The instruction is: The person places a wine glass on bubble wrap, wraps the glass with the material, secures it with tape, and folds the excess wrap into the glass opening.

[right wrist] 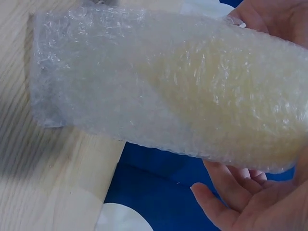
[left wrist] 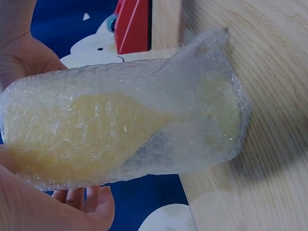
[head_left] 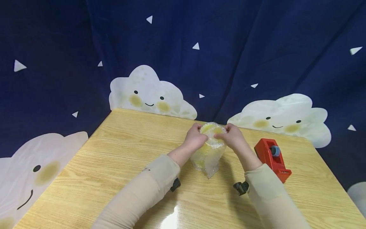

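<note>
A bubble-wrapped bundle (head_left: 210, 156) is held up over the back part of the table, between both hands. Through the cloudy plastic shows a yellow shape (left wrist: 96, 130), wide at one end and narrowing like a goblet's bowl and stem. My left hand (head_left: 195, 138) grips the upper end from the left, its thumb on the near face. From the right, my right hand (head_left: 233, 137) grips the same end, thumb likewise on the wrap. In the right wrist view, the right fingers (right wrist: 231, 187) curve along the bundle's underside. The bundle's other end points toward me, with a loose wrap flap (left wrist: 202, 53).
A red tape dispenser (head_left: 277, 165) with a blue roll (head_left: 275, 151) stands on the wooden table (head_left: 137, 136), right of the hands. Behind the table's back edge hangs a dark blue curtain (head_left: 171, 41) with clouds. Small black devices (head_left: 241, 188) sit by both sleeves.
</note>
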{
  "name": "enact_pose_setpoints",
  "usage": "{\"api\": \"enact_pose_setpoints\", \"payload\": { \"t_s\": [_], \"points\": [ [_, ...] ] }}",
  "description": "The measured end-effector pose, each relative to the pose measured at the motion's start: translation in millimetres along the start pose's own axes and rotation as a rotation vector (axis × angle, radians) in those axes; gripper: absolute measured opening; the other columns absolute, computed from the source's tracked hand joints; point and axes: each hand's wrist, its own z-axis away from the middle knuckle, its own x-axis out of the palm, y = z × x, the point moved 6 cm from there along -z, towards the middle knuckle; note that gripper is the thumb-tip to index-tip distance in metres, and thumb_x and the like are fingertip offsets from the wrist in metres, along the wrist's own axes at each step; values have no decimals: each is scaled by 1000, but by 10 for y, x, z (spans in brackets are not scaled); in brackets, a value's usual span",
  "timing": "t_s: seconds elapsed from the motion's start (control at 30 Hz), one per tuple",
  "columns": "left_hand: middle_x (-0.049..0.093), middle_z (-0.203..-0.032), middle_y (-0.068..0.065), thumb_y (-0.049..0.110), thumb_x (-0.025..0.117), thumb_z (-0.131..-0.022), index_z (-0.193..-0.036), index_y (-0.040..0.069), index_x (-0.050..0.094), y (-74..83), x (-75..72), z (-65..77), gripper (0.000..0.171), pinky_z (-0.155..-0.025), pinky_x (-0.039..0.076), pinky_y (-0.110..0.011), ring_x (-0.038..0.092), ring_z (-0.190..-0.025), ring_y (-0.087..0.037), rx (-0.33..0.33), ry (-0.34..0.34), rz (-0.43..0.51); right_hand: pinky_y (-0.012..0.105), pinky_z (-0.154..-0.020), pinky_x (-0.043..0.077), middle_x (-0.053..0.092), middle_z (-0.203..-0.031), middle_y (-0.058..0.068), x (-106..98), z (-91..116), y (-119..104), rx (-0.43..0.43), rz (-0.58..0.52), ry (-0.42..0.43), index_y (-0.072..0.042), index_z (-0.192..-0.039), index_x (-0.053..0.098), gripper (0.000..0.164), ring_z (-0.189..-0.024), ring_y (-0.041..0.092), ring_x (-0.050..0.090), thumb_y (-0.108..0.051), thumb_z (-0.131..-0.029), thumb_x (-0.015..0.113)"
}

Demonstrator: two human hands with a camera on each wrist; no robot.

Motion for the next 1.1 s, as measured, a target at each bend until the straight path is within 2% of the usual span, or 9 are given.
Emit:
{"api": "enact_pose_setpoints", "payload": {
  "t_s": [0.57, 0.83, 0.9, 0.97, 1.03, 1.1],
  "points": [
    [60, -115, -12, -5, 49, -76, -116, 7, 51, 25, -17, 37, 42, -66, 41, -19, 52, -88, -18, 11, 5, -24, 25, -60, 40, 47, -86, 9, 16, 32, -27, 7, 8, 40, 1, -94, 47, 30, -79, 23, 46, -12, -80, 70],
    [58, -112, -10, 0, 53, -78, -118, 5, 51, -4, -10, 25, 41, -69, 42, -21, 51, -88, -18, 23, -5, 8, 24, -59, 39, 49, -87, 9, 8, 14, 12, -4, -3, 41, 1, -96, 49, 28, -78, 21, 47, -14, -80, 66],
    [57, -107, -9, 7, 57, -81, -117, 4, 53, -37, -12, 2, 36, -71, 42, -23, 50, -87, -17, 39, -28, 44, 24, -61, 40, 52, -90, 10, 11, 10, 45, -23, -29, 36, 2, -99, 52, 27, -80, 21, 49, -17, -83, 62],
    [56, -105, -8, 17, 59, -85, -117, 3, 53, -72, -21, -26, 35, -76, 42, -25, 49, -89, -17, 63, -82, 87, 24, -65, 41, 55, -96, 11, 9, 9, 89, -45, -62, 29, 2, -103, 53, 30, -84, 21, 50, -23, -88, 58],
    [57, -111, -9, 26, 58, -89, -121, 3, 51, -101, -32, -53, 40, -86, 44, -29, 52, -99, -19, 96, -168, 123, 27, -72, 42, 57, -103, 15, -4, 18, 130, -76, -97, 22, 3, -107, 54, 37, -91, 24, 52, -30, -92, 53],
    [55, -125, -11, 30, 57, -91, -129, 5, 45, -134, -52, -67, 47, -99, 41, -35, 51, -114, -21, 113, -263, 144, 33, -81, 44, 57, -112, 20, -14, 31, 161, -120, -135, -4, 3, -115, 53, 44, -100, 29, 54, -36, -95, 49]
  ]
}}
